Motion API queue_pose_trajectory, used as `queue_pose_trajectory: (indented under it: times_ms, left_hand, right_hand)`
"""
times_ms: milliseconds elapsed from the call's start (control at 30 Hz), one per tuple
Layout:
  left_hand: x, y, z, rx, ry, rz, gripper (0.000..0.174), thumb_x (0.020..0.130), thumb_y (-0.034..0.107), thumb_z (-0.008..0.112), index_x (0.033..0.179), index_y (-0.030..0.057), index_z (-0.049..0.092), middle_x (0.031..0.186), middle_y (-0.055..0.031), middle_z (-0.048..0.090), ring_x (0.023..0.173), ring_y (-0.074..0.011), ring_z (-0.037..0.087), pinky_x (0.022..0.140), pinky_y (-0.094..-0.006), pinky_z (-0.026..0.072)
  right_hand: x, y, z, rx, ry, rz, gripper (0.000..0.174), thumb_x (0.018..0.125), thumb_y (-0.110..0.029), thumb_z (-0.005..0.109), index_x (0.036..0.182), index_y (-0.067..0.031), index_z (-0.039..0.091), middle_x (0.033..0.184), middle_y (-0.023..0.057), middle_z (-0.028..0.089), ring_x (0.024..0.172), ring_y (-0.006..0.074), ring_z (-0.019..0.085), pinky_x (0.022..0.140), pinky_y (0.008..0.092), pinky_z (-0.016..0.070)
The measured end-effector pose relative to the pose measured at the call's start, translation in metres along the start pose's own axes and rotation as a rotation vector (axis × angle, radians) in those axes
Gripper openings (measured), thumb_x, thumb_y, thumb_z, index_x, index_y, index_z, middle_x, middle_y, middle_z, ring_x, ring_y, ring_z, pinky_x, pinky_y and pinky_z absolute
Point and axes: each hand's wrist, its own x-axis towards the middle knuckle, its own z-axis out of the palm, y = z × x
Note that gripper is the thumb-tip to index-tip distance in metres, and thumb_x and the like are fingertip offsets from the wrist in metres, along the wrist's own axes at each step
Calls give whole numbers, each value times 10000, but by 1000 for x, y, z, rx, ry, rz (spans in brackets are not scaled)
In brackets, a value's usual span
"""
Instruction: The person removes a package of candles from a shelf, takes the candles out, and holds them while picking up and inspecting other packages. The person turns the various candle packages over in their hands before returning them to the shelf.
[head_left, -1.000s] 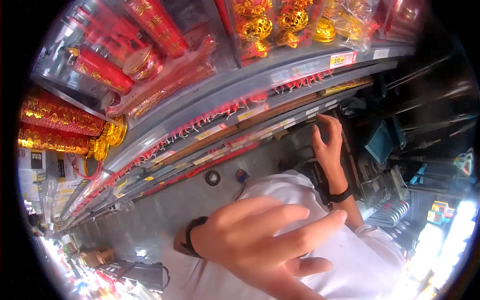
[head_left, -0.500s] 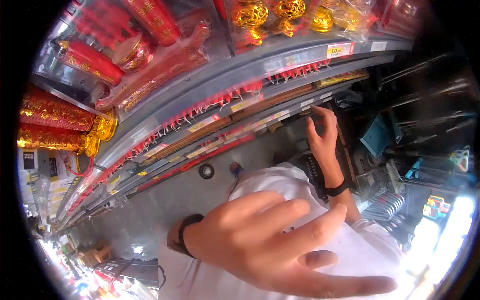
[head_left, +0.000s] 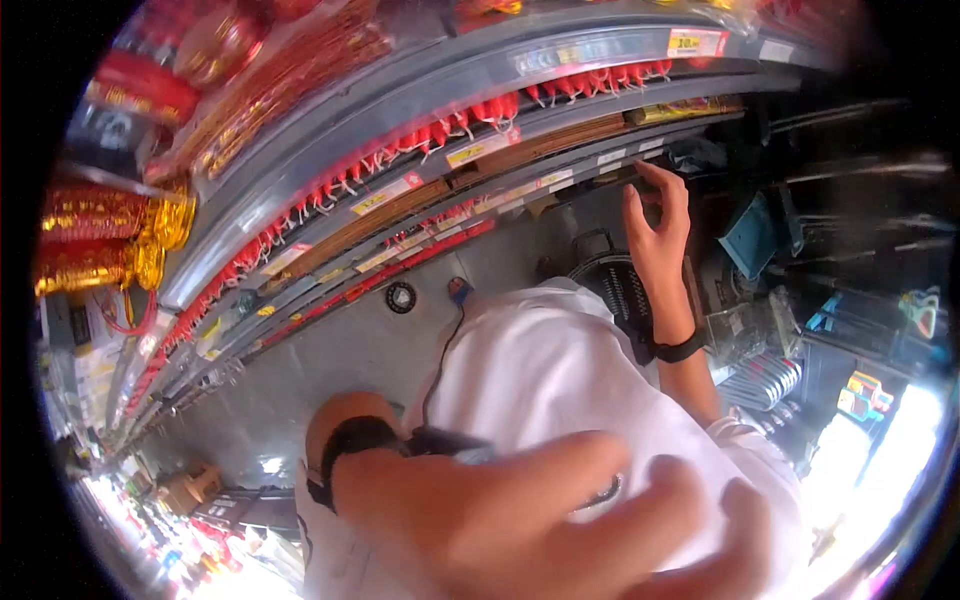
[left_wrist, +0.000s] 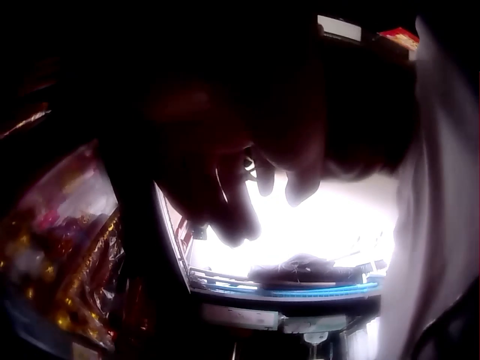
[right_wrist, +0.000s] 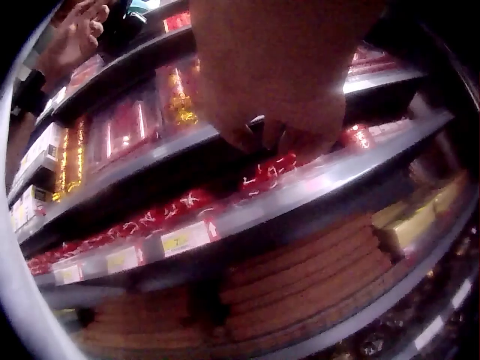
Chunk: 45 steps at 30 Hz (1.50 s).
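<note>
Large and blurred at the bottom of the head view, my left hand [head_left: 500, 515] hangs in front of the white shirt [head_left: 540, 350], its fingers spread and loosely bent, holding nothing that shows. It appears as a dark shape [left_wrist: 214, 150] against bright light in the left wrist view. My right hand [head_left: 663, 240] is raised near the shelf's right end, thumb and fingers apart with nothing between them. In the right wrist view that hand [right_wrist: 277, 67] hangs before the shelves, fingertips near red items with white strings [right_wrist: 270, 172]; whether they touch, I cannot tell.
Shelf edges carry price labels [head_left: 697, 43]. Red and gold goods [head_left: 95, 225] stand at the left, and brown stacked goods [right_wrist: 300, 289] lie on a lower shelf. A teal scoop-like item [head_left: 750, 238] hangs at the right. A round black object [head_left: 401, 297] is on the floor.
The upper shelf goods have shifted up in the head view. My left hand has turned, with its fingers now pointing lower right. My right hand keeps its spread pose, slightly higher in view.
</note>
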Motion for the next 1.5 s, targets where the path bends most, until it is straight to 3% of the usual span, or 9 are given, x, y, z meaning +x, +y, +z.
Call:
queue_pose_trajectory:
  times_ms: [333, 433, 700, 1000, 1033, 1133, 1500]
  left_hand:
    - [16, 10, 24, -129, -4, -63, 418, 999, 583, 499, 993, 235, 730, 1040, 8, 715, 854, -133, 672, 622, -187, 534]
    - [21, 9, 34, -136, -9, -31, 388, 985, 549, 513, 994, 227, 729, 1044, 4, 712, 865, -141, 671, 637, -199, 534]
    - [31, 5, 41, -81, -41, 56, 311, 948, 458, 551, 994, 204, 725, 1054, -7, 703, 894, -163, 667, 676, -232, 535]
    - [22, -4, 34, -81, -86, -22, 236, 907, 356, 593, 995, 179, 722, 1066, -19, 693, 927, -187, 663, 720, -269, 535]
    - [22, -6, 33, -84, -94, -21, 228, 902, 345, 598, 995, 176, 721, 1067, -21, 692, 930, -190, 663, 725, -273, 535]
    - [24, 0, 37, -86, -100, -11, 208, 889, 311, 612, 996, 168, 720, 1071, -25, 689, 941, -198, 662, 740, -285, 535]
    - [31, -5, 40, -134, -163, 136, 174, 838, 186, 664, 997, 137, 715, 1085, -40, 676, 981, -228, 657, 794, -330, 536]
  right_hand:
    - [1, 7, -8, -32, 49, 59, 318, 882, -80, 685, 1196, -56, 638, 1123, 113, 617, 1026, 287, 538, 902, 366, 436]
    - [2, 18, -10, -53, 80, -3, 314, 883, -82, 686, 1192, -52, 637, 1123, 115, 617, 1026, 298, 538, 908, 369, 438]
    - [1, 28, -20, -61, 79, 70, 306, 900, -95, 680, 1197, -37, 643, 1140, 132, 628, 1066, 301, 561, 922, 377, 452]
    - [1, 43, -29, -58, 109, 124, 310, 901, -105, 680, 1204, -46, 643, 1137, 131, 633, 1074, 296, 570, 928, 373, 455]
    - [1, 49, -29, -129, 106, 81, 313, 912, -97, 680, 1221, -45, 656, 1173, 102, 643, 1046, 209, 621, 879, 308, 502]
    - [3, 49, -25, -57, 106, 100, 301, 907, -104, 677, 1203, -62, 649, 1129, 121, 637, 1058, 288, 578, 910, 373, 467]
    - [7, 34, -14, 20, 36, 85, 305, 908, -93, 673, 1206, -34, 640, 1120, 132, 630, 1041, 283, 592, 900, 370, 477]
